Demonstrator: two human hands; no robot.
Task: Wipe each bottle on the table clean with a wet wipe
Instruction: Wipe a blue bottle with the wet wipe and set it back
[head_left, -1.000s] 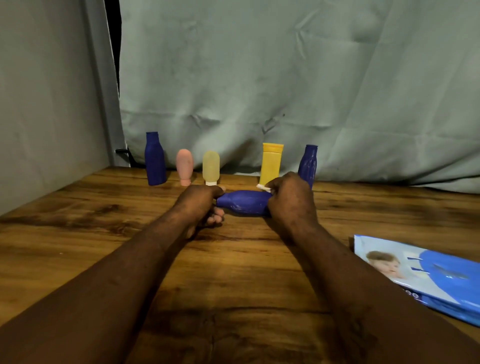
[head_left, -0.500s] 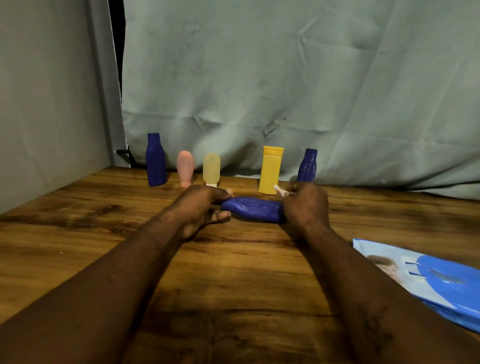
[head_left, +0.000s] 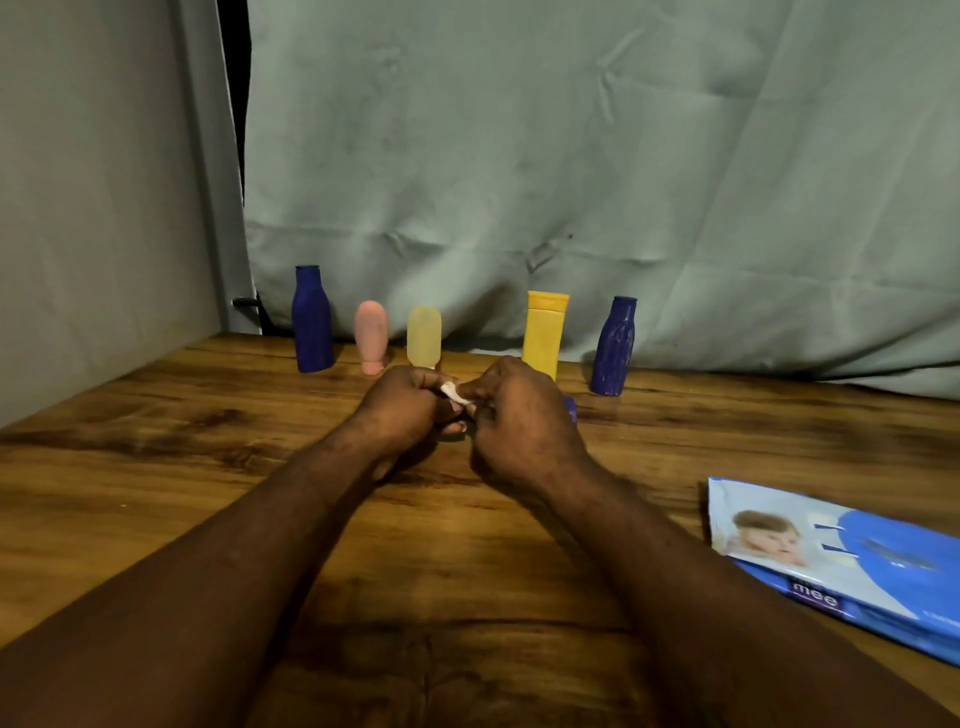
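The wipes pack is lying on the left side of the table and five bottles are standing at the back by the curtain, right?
Not quite. The head view shows the wipes pack lying on the right side of the table, not the left. The rest holds: five bottles stand at the back by the curtain.

Six bottles (head_left: 312, 322), one wipe (head_left: 456, 393), one wipe pack (head_left: 852, 561), two hands (head_left: 402, 410).

The blue wipes pack (head_left: 852, 561) reads "mee" on its side.
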